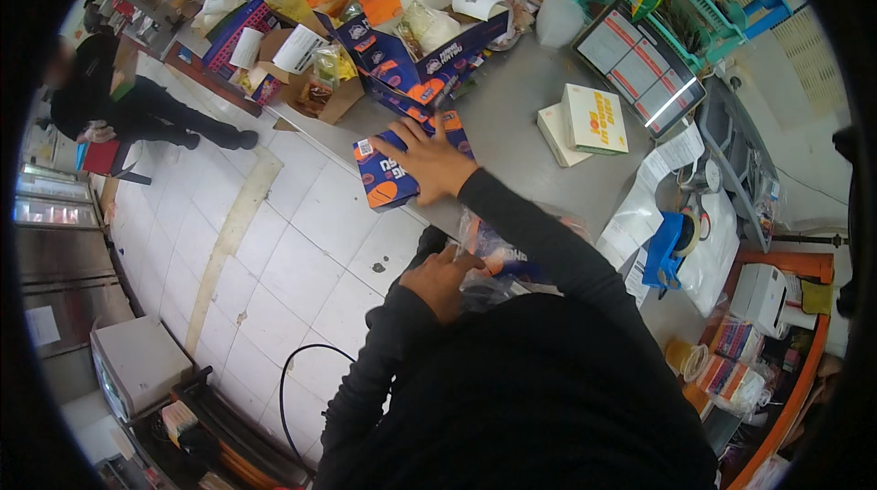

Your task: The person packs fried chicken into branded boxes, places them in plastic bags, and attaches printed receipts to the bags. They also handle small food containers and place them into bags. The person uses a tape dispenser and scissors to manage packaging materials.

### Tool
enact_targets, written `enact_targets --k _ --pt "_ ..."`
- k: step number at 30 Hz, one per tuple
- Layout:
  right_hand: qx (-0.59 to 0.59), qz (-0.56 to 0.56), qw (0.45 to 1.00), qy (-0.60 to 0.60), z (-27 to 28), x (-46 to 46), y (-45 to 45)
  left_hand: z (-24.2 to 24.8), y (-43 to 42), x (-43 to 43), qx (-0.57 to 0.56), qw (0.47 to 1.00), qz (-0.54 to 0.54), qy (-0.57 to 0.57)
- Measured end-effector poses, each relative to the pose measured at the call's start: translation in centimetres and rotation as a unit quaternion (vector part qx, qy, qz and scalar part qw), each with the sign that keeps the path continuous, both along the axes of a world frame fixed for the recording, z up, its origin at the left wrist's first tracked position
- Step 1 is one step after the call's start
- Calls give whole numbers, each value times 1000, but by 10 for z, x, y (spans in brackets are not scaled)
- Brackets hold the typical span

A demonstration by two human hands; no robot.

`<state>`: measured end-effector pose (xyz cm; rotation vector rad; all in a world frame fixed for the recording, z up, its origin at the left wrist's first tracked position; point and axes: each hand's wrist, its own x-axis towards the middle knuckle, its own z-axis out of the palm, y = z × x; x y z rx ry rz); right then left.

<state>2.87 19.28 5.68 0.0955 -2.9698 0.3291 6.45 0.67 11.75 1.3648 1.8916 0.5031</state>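
My right hand [433, 164] lies with spread fingers across the top of a closed purple and orange cardboard food box [390, 178]. That box sits at the edge of the grey metal counter [510, 168]. Close to my body, my left hand [442, 281] pinches the edge of a clear plastic bag [473, 284]. Beneath my right forearm, another purple and orange printed package [503, 250] shows through clear plastic, partly hidden by the sleeve.
Open food boxes [438, 51] with bagged food crowd the far counter. Two small cartons [595, 119], a tablet [640, 69], a blue tape dispenser [664, 250] and paper receipts [634, 206] lie to the right. A person [103, 86] stands on the tiled floor [301, 216] at left.
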Motion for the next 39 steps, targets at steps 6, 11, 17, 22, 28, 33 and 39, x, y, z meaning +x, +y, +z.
enact_targets --k 6,11,17,22,28,33,39 --pt "-69 -8 995 -73 -46 48 8 -12 -12 -5 10 995 35 -88" --pt "-119 -78 990 -7 51 107 44 -16 1 -10 55 991 -2 -119" --pt "-764 -371 520 92 100 245 42 26 33 -13 54 978 50 -194" --pt "-595 -268 750 111 48 264 9 65 46 1 135 970 2 -203" --pt "-201 -168 964 36 87 258 -8 84 49 3 123 964 57 -228" --pt "-101 -244 960 -91 56 241 -27 99 49 5 69 962 29 -263" --pt "-127 -104 983 -77 96 221 6 91 58 -7 93 977 26 -190"
